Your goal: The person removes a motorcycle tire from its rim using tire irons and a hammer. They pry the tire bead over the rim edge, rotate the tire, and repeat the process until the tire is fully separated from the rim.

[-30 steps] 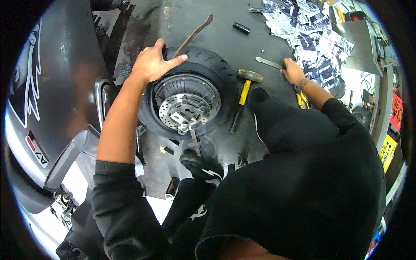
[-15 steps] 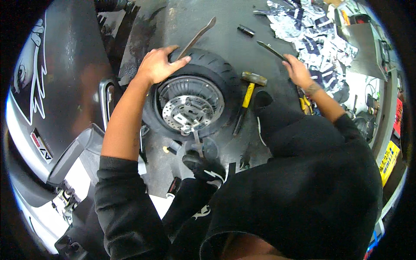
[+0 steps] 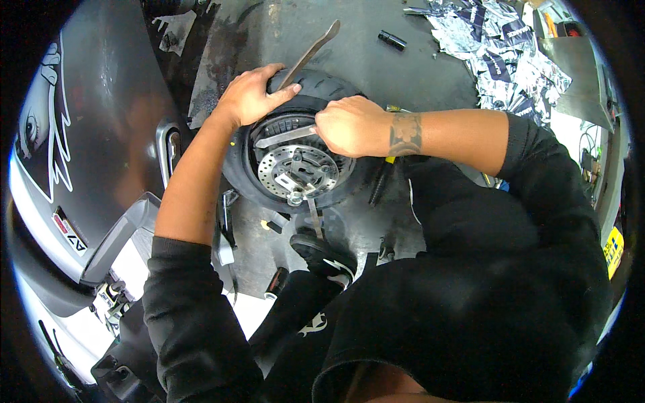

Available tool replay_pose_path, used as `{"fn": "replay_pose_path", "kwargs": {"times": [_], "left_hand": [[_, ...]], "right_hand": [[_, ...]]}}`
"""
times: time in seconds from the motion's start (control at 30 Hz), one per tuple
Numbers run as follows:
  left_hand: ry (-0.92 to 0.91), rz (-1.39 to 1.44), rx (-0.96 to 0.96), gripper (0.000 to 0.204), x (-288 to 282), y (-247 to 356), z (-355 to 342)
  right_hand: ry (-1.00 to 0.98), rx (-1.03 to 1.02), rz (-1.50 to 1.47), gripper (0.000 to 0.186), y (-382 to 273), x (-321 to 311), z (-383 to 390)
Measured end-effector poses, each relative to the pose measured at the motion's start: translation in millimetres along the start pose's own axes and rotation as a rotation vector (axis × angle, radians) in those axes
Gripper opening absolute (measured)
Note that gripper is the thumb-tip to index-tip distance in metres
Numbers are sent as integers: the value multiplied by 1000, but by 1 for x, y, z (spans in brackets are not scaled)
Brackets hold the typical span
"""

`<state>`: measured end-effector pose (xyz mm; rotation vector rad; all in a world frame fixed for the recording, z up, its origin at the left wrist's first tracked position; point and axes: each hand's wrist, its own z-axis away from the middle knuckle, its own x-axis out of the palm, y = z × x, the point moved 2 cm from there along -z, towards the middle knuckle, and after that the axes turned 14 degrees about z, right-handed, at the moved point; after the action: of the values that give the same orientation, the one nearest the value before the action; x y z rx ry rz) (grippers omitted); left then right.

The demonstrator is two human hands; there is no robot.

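A motorcycle wheel [image 3: 299,164] with a black tire [image 3: 329,86] and a drilled brake disc lies on the floor before me. My left hand [image 3: 252,95] grips the tire's far left part, thumb and fingers spread over it. A curved metal tire lever [image 3: 312,50] sticks up from the tire between that thumb and fingers. My right hand [image 3: 353,126] is closed around a second, flat tire lever [image 3: 285,137]. Its tip lies over the rim's left inner edge; whether it touches is unclear. Another flat metal bar [image 3: 314,216] juts from the wheel's near side toward my shoe [image 3: 321,255].
A hammer with a yellow and black handle [image 3: 378,185] lies right of the wheel, partly under my right forearm. Crumpled printed sheets [image 3: 507,57] are heaped at the far right. A black cylinder [image 3: 392,40] lies beyond the wheel. Dark vehicle bodywork [image 3: 107,101] stands at the left.
My right hand has swung left from beside the printed sheets to above the wheel, bringing its tire lever over the rim. The left hand stays on the tire.
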<state>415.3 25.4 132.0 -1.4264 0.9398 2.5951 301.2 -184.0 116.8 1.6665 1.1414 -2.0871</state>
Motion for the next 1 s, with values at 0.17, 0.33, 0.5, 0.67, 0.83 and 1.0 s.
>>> {"fn": "replay_pose_path", "kwargs": {"times": [0.17, 0.33, 0.5, 0.67, 0.83, 1.0], "left_hand": [[12, -21, -5, 88, 0, 0, 1], [11, -1, -12, 89, 1, 1, 1], [13, 28, 14, 88, 0, 2, 1], [24, 12, 3, 88, 1, 0, 2], [53, -10, 41, 87, 2, 0, 2], [28, -26, 73, 86, 1, 5, 4]], "right_hand": [[-89, 72, -72, 27, -10, 13, -21], [-131, 123, -86, 35, -18, 29, -29], [-40, 112, -116, 44, -19, 36, -23], [-70, 184, -131, 41, -21, 36, -22], [-37, 170, -149, 36, -24, 43, -32], [11, 102, -142, 36, -33, 44, -41]]}}
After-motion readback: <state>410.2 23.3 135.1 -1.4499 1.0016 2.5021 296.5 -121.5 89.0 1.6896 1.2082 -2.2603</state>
